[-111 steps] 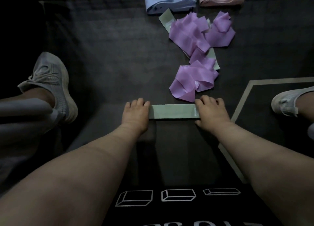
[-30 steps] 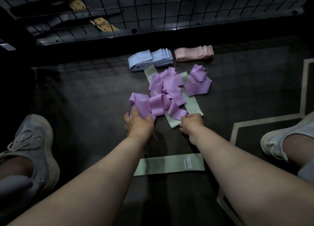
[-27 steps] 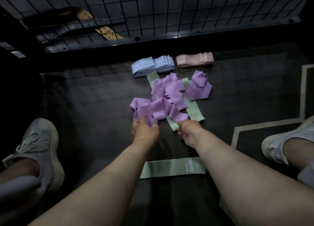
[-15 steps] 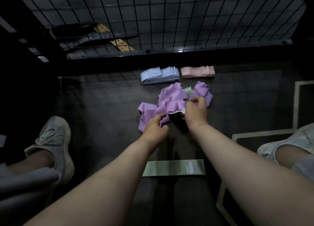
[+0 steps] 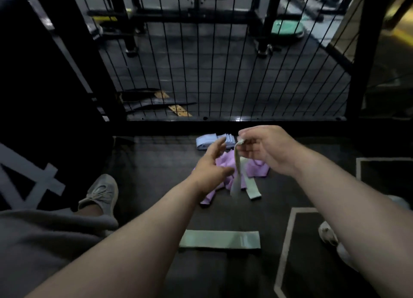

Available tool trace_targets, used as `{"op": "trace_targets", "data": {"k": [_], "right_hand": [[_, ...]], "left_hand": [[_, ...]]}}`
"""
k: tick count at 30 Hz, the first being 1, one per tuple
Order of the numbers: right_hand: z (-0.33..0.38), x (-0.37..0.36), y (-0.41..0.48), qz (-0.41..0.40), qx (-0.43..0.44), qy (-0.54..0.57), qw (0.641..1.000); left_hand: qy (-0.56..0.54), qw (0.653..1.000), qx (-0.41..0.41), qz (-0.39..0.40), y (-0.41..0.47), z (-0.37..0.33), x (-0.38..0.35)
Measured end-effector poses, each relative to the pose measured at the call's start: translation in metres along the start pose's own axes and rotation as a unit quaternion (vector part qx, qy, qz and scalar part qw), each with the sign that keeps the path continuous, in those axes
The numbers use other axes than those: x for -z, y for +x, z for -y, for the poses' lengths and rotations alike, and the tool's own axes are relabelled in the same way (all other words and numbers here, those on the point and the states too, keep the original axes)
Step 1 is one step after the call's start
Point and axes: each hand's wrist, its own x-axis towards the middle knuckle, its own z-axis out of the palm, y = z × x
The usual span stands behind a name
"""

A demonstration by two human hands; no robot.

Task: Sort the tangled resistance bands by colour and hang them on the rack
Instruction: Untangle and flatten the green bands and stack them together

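My right hand point(image 5: 263, 147) pinches the top end of a pale green band point(image 5: 236, 174), which hangs down over the purple pile. My left hand point(image 5: 209, 170) hovers just left of that band with fingers spread, holding nothing. The tangled purple bands point(image 5: 257, 169) lie on the dark mat beneath both hands. A second green band point(image 5: 251, 187) lies flat among them. One flattened green band point(image 5: 220, 239) rests nearer me. A folded stack of blue bands point(image 5: 206, 141) sits by the wire grid rack point(image 5: 223, 74). My right hand hides the pink stack.
I sit on a dark mat point(image 5: 145, 163) with a grey shoe point(image 5: 101, 192) at left and a white shoe point(image 5: 328, 232) at right. A black padded bench point(image 5: 44, 74) stands at left. Gym machines show behind the grid.
My right hand pulled a green band out of the purple tangle and lifted it. My left hand let go of the purple bands and rose. The view tilted up toward the rack.
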Motion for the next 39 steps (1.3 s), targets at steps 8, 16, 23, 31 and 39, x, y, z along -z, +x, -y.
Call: {"op": "trace_targets", "data": {"k": [8,16,23,31,39], "right_hand": [[0.053,-0.025,-0.070,0.076,0.062,0.058,0.993],[0.072,-0.042,-0.115,-0.017,0.141,-0.122,0.982],[0.086,-0.046,-0.149,-0.065,0.196,-0.056,0.977],[0.108,-0.008,-0.170,-0.176,0.207,0.060,0.961],[0.107,0.025,-0.177,-0.234,0.206,0.084,0.946]], "left_hand": [[-0.122,0.987,-0.065,0.078,-0.057,-0.076,0.027],[-0.226,0.967,-0.012,0.117,-0.107,-0.124,0.042],[-0.184,0.966,-0.036,0.178,-0.135,-0.138,0.037],[-0.066,0.979,-0.041,0.187,-0.163,-0.123,0.043],[-0.059,0.990,-0.038,0.125,-0.179,-0.113,0.065]]}}
